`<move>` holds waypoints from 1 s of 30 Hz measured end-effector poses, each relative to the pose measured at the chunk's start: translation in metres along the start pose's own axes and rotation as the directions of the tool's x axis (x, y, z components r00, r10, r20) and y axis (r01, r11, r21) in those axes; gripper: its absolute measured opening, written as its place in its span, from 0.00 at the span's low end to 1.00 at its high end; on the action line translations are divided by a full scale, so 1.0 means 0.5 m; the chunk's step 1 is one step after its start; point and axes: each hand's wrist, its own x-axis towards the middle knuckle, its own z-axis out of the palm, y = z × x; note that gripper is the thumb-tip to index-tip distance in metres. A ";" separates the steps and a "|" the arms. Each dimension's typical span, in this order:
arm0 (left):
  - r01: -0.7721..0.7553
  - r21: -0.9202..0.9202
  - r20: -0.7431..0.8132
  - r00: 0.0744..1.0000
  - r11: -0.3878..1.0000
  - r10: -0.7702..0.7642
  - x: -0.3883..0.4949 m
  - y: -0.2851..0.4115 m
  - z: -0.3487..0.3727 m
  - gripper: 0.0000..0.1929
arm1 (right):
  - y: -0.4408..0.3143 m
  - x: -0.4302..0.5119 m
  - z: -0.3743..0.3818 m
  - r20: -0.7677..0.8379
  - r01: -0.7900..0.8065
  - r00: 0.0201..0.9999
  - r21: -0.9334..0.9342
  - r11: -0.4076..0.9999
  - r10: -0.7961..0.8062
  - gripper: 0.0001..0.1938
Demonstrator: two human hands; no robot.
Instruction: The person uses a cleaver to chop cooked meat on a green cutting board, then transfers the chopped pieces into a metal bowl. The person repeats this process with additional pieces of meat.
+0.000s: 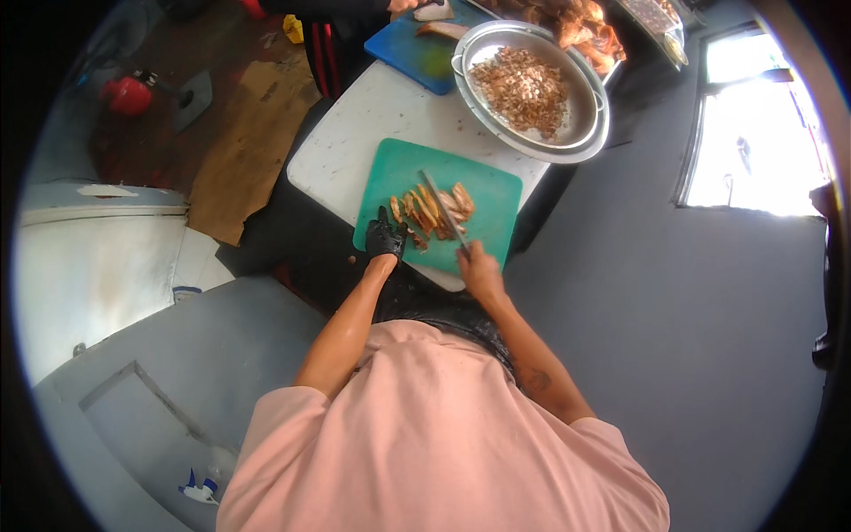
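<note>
A green cutting board (492,199) lies at the near end of the white table, with strips of cooked meat (419,206) on it. My bare right hand (480,269) grips a knife (442,207) by its handle; the blade slants away to the upper left, over the meat. My left hand (385,238), in a black glove, rests at the board's left edge beside the strips. Its fingers are apart, one pointing forward, and I see nothing held in it.
Beyond the board, a metal basin (572,143) of chopped meat stands on the white table (346,139). A blue cutting board (399,50) and a pile of cooked meat (585,33) lie farther back. A co-worker's hand (402,5) is at the top. A grey wall (665,299) runs along the right.
</note>
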 end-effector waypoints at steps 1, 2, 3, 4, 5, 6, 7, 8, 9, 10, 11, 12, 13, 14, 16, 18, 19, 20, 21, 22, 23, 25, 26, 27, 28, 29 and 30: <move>0.025 0.074 -0.080 0.997 0.997 -0.019 -0.002 0.001 0.000 0.47 | 0.014 -0.010 -0.020 -0.027 -0.027 0.999 0.004 1.000 0.027 0.17; 0.021 0.067 -0.165 0.986 0.998 -0.010 -0.008 0.009 0.005 0.48 | 0.030 -0.016 -0.036 -0.058 -0.081 0.995 -0.010 0.997 0.080 0.17; -0.004 0.062 -0.259 0.966 0.998 0.020 -0.011 0.022 0.012 0.48 | 0.047 -0.020 -0.049 -0.088 -0.127 0.988 -0.020 0.992 0.125 0.16; -0.008 0.072 -0.337 0.941 0.997 0.032 -0.012 0.043 0.024 0.49 | 0.061 -0.021 -0.053 -0.128 -0.182 0.976 -0.034 0.983 0.176 0.16; 0.031 0.079 -0.344 0.939 0.996 -0.002 -0.013 0.066 0.036 0.49 | 0.071 -0.022 -0.048 -0.109 -0.191 0.977 -0.060 0.980 0.184 0.16; 0.047 0.041 -0.379 0.925 0.998 -0.028 -0.014 0.098 0.052 0.50 | 0.078 -0.022 -0.038 -0.097 -0.211 0.975 -0.093 0.973 0.202 0.16; 0.106 0.002 -0.345 0.933 0.994 -0.099 -0.014 0.138 0.072 0.52 | 0.084 -0.023 -0.029 -0.081 -0.257 0.965 -0.140 0.956 0.248 0.16; 0.170 -0.040 -0.297 0.939 0.985 -0.174 -0.012 0.180 0.091 0.53 | 0.087 -0.024 -0.017 -0.073 -0.230 0.972 -0.131 0.964 0.222 0.15; 0.166 -0.082 -0.288 0.940 0.983 -0.183 -0.011 0.215 0.104 0.54 | 0.085 -0.028 -0.003 -0.056 -0.227 0.974 -0.139 0.964 0.222 0.15; 0.166 -0.128 -0.268 0.943 0.978 -0.195 -0.011 0.247 0.115 0.55 | 0.084 -0.032 0.007 -0.028 -0.216 0.976 -0.151 0.965 0.214 0.15; 0.161 -0.171 -0.258 0.945 0.972 -0.202 -0.010 0.276 0.124 0.56 | 0.082 -0.036 0.010 -0.043 -0.213 0.977 -0.098 0.972 0.210 0.15; 0.220 -0.163 -0.221 0.942 0.962 -0.253 -0.004 0.303 0.130 0.58 | 0.079 -0.041 0.010 -0.053 -0.198 0.979 -0.048 0.979 0.195 0.15; 0.263 -0.119 -0.240 0.928 0.957 -0.285 -0.002 0.324 0.134 0.58 | 0.077 -0.045 0.004 -0.066 -0.191 0.979 0.004 0.982 0.191 0.15; 0.304 -0.081 -0.252 0.915 0.949 -0.314 0.000 0.342 0.137 0.57 | 0.077 -0.049 -0.007 -0.088 -0.169 0.981 0.073 0.983 0.175 0.15; 0.365 0.013 -0.253 0.902 0.931 -0.350 0.008 0.365 0.142 0.56 | 0.084 -0.054 -0.041 -0.073 -0.181 0.980 0.082 0.980 0.187 0.15; 0.384 0.093 -0.234 0.905 0.919 -0.354 0.008 0.372 0.151 0.54 | 0.100 -0.053 -0.081 -0.062 -0.184 0.980 0.083 0.979 0.190 0.15; 0.313 0.102 -0.257 0.925 0.944 -0.279 0.006 0.369 0.155 0.53 | 0.109 -0.054 -0.100 -0.055 -0.175 0.982 0.080 0.981 0.179 0.14; 0.223 0.090 -0.287 0.939 0.971 -0.189 0.001 0.360 0.158 0.52 | 0.120 -0.053 -0.118 -0.042 -0.162 0.985 0.075 0.984 0.166 0.14; 0.138 0.093 -0.312 0.945 0.986 -0.103 -0.006 0.344 0.158 0.50 | 0.131 -0.050 -0.134 -0.017 -0.172 0.985 0.077 0.982 0.174 0.14; 0.019 0.137 -0.287 0.958 0.990 0.021 -0.012 0.326 0.155 0.49 | 0.142 -0.043 -0.149 0.006 -0.175 0.984 0.081 0.981 0.175 0.14; -0.096 0.185 -0.249 0.958 0.978 0.141 -0.017 0.304 0.149 0.48 | 0.152 -0.034 -0.160 0.021 -0.169 0.986 0.089 0.982 0.168 0.14; -0.323 0.260 -0.115 0.925 0.910 0.361 -0.010 0.263 0.127 0.48 | 0.167 -0.006 -0.174 0.052 -0.121 0.992 0.100 0.988 0.117 0.14; -0.434 0.281 -0.017 0.890 0.856 0.456 -0.006 0.243 0.112 0.48 | 0.173 0.007 -0.180 0.083 -0.147 0.987 0.075 0.986 0.141 0.14; -0.535 0.291 0.106 0.842 0.793 0.529 -0.003 0.227 0.098 0.49 | 0.179 0.022 -0.184 0.060 -0.040 0.998 0.105 0.994 0.034 0.13; -0.570 0.251 0.149 0.822 0.783 0.550 0.002 0.217 0.084 0.53 | 0.182 0.035 -0.186 0.055 0.007 0.998 0.105 0.994 -0.013 0.13; -0.562 0.243 0.146 0.827 0.790 0.543 0.002 0.212 0.076 0.54 | 0.184 0.044 -0.187 0.061 0.020 0.998 0.088 0.996 -0.026 0.13; -0.547 0.242 0.153 0.837 0.801 0.525 0.002 0.210 0.069 0.56 | 0.184 0.050 -0.188 0.032 0.076 0.996 0.114 0.991 -0.080 0.13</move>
